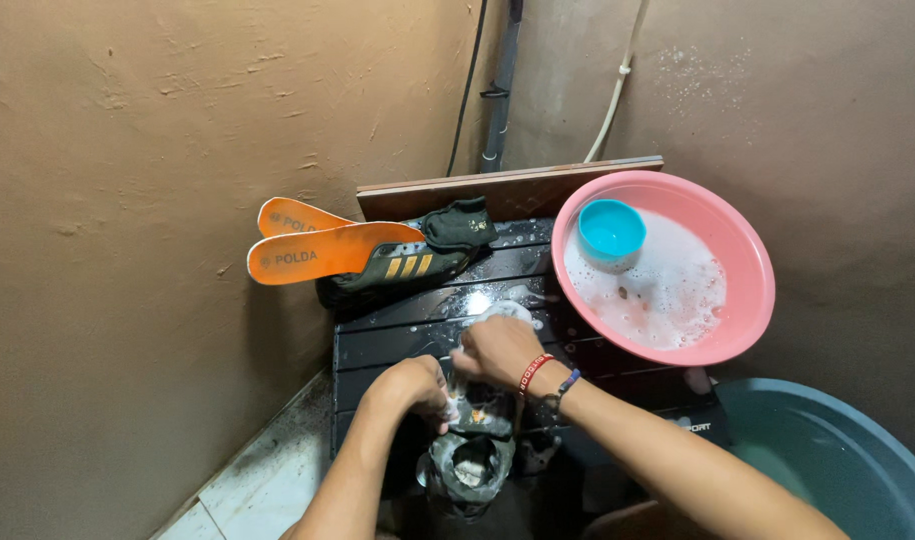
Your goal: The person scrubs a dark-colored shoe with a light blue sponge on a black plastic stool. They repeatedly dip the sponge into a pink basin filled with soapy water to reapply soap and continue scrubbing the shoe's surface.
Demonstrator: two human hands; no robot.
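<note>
My left hand (409,388) grips the side of a dark, soapy shoe (469,462) that stands on a black slatted board (397,335). The shoe's opening faces up toward me. My right hand (497,348) is closed over the shoe's front with something white and foamy under the fingers; what it holds is hidden. Bands circle my right wrist. A second dark shoe with orange stripes (402,265) lies at the board's far left. Two orange insoles (322,245) lean beside it.
A pink basin (752,300) of soapy water with a small blue cup (611,230) floating in it sits at the right. A large teal tub (837,460) fills the lower right corner. Brown walls close in on the left and behind. A wooden plank (507,185) stands against the back wall.
</note>
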